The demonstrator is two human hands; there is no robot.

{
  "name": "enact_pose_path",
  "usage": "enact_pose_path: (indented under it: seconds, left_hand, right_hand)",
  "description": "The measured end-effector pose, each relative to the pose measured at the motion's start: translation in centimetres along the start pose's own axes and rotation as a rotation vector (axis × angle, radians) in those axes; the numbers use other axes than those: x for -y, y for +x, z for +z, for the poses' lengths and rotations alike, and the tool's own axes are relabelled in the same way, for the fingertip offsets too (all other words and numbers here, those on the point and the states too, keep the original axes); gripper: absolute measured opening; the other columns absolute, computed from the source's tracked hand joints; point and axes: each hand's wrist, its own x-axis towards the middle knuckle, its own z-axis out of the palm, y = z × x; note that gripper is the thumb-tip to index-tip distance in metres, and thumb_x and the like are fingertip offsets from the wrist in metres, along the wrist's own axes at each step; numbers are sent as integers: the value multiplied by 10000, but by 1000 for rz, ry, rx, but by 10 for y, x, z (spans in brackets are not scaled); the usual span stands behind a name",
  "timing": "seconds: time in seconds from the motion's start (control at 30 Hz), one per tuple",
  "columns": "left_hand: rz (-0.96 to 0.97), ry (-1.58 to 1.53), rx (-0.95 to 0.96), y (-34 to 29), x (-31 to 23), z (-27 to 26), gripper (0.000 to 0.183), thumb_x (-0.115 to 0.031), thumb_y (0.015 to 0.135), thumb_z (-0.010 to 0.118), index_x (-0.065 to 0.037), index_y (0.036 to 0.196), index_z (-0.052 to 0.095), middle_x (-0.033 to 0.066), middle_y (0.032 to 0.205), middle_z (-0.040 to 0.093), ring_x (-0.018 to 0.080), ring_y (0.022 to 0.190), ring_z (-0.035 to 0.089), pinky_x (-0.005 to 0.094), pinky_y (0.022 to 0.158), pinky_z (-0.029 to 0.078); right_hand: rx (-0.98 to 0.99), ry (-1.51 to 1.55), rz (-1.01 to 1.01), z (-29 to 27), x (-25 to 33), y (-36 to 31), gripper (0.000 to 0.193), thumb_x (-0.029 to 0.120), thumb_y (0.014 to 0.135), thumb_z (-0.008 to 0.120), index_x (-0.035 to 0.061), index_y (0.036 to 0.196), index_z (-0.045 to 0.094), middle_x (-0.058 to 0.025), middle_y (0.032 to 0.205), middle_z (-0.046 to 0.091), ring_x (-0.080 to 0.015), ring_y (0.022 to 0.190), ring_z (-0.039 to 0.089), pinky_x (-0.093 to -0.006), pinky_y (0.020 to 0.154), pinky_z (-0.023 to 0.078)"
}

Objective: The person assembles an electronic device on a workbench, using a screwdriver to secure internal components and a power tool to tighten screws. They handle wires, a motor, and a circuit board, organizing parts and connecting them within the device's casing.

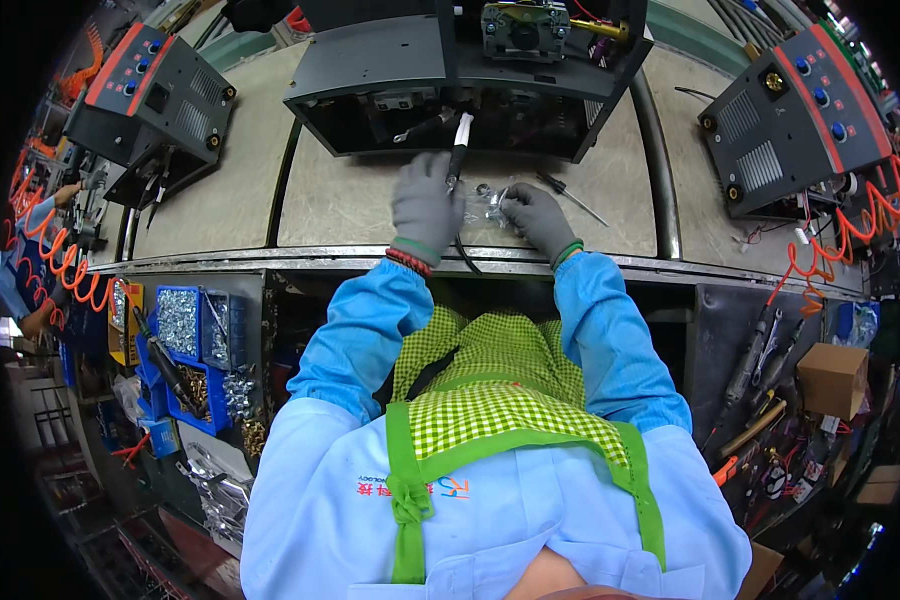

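Observation:
My left hand (pixel 426 204), in a grey glove, is closed beside the lug end of a thick black cable (pixel 458 160) and appears to grip it. The cable has a white sleeve and comes out of the open front of a dark metal machine housing (pixel 370 65). My right hand (pixel 540 216), also gloved, pinches the edge of a small clear plastic bag (pixel 486 208) with shiny metal parts in it or on it. Both hands are low over the bench, just in front of the housing. Fingertips of the left hand are partly hidden.
A screwdriver (pixel 574 198) lies right of my right hand. Similar machines with red-edged panels stand left (pixel 160 95) and right (pixel 790 115). Blue bins (pixel 198 325) of fasteners sit lower left; air tools (pixel 748 360) and a cardboard box (pixel 832 380) lower right. Orange coiled hoses (pixel 875 215) hang at the sides.

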Motion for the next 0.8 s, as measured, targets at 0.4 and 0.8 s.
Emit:
enact_pose_path:
  seconds: [0.4, 0.8]
  left_hand:
    - [-23, -406, 693, 13, 16, 45, 488, -420, 818, 648, -51, 1131, 594, 219, 1053, 646, 387, 998, 612, 455, 828, 504]
    - [-406, -652, 798, 21, 25, 57, 352, -196, 892, 605, 53, 1141, 615, 132, 990, 673, 178, 835, 649, 304, 745, 530]
  right_hand:
    - [113, -306, -215, 0, -3, 5, 426, 270, 883, 536, 84, 1265, 572, -169, 1046, 666, -312, 952, 635, -364, 847, 483]
    - [64, -310, -116, 7, -1, 9, 441, 320, 864, 574, 127, 1260, 594, -213, 1136, 637, -365, 1053, 606, -393, 930, 463]
